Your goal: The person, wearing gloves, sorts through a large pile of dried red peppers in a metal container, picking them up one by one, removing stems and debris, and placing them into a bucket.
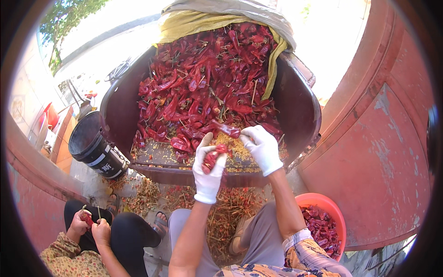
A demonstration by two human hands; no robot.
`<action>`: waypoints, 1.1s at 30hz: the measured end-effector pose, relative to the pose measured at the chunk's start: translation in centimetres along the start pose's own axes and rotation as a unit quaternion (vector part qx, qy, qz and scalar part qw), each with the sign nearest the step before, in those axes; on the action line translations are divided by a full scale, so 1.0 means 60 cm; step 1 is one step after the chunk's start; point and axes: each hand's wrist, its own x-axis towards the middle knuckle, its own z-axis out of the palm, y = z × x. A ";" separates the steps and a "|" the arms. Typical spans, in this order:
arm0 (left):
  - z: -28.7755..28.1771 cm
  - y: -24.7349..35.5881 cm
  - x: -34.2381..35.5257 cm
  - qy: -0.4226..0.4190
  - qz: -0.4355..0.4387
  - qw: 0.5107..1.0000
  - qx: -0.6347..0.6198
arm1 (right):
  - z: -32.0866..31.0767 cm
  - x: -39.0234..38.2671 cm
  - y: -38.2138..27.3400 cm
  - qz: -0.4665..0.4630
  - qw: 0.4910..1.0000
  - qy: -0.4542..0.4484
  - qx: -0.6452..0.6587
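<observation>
My left hand (207, 184), in a white glove, is closed around dried red chili peppers (210, 161). Just ahead of it to the right, my gloved right hand (263, 150) pinches a single dried chili pepper (227, 129) by one end, its other end pointing to the left. Both hands are over the near edge of a dark maroon cart bed (159, 176). A large heap of dried red chili peppers (198, 92) fills the bed, and loose yellow seeds (237, 148) lie along its near part.
A yellow-and-grey sack (221, 16) drapes over the heap's far end. At left stands a black bucket (99, 145). A red basin (340, 219) of chili pieces sits at my right. Discarded stems (226, 217) cover the ground between my feet. Lower left, a seated co-worker's hands (94, 226) hold a chili.
</observation>
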 end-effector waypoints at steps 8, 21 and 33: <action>-0.008 0.018 -0.001 -0.097 0.013 0.990 0.101 | 0.000 -0.037 -0.032 -0.028 0.983 -0.023 0.181; -0.011 0.029 -0.004 -0.136 -0.035 0.989 0.056 | -0.020 -0.046 -0.057 0.143 0.915 -0.078 0.370; -0.020 0.029 -0.020 -0.134 -0.247 0.945 -0.165 | -0.004 -0.069 -0.093 0.308 0.763 -0.037 0.567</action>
